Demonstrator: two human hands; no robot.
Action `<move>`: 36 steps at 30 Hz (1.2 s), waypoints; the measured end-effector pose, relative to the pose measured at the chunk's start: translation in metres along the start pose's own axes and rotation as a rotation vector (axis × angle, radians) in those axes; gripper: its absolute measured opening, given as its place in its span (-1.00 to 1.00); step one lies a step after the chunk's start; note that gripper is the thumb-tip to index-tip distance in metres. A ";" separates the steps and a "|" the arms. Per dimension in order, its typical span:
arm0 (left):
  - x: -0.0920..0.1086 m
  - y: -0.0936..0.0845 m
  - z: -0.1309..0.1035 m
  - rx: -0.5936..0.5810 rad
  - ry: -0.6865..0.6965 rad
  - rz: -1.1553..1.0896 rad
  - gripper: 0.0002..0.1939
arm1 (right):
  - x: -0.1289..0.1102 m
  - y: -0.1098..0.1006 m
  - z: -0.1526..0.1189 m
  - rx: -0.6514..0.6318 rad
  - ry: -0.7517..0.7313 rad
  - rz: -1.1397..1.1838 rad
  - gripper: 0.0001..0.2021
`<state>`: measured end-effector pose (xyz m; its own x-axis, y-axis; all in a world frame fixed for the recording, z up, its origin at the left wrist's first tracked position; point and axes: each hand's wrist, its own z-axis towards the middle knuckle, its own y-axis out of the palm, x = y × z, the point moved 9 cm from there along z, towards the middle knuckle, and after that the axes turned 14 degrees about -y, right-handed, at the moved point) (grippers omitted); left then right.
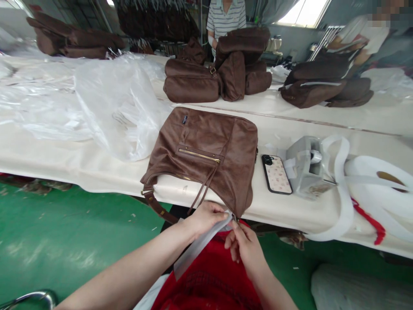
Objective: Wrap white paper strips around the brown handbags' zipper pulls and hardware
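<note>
A brown bag (206,142) with a gold zipper lies on the white table, its strap (158,206) hanging over the front edge. At the bag's lower right corner my left hand (208,217) pinches a whitish strip (198,247), which hangs down over the red clothing. My right hand (243,241) is at the same corner, thumb and index finger pressed together close to the strip's upper end and the bag's metal fitting. What those fingertips hold is too small to make out.
Right of the bag are a phone (276,174), a clear tape dispenser (306,168) and a white roll (380,176). Plastic bags (119,103) cover the left. Brown bags (193,82) are piled behind; two people stand beyond the table.
</note>
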<state>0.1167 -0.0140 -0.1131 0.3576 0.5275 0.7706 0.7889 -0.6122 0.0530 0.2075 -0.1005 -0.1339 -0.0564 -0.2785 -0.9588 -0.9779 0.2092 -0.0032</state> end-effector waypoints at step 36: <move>0.015 0.034 -0.069 0.547 0.560 1.105 -0.67 | 0.001 0.001 0.009 0.159 -0.074 0.275 -0.58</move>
<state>0.1145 -0.0677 -0.0560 0.7825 -0.4724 0.4057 0.3671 -0.1764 -0.9133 0.2085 -0.0921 -0.1379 -0.2936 -0.1235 -0.9479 -0.8840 0.4124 0.2200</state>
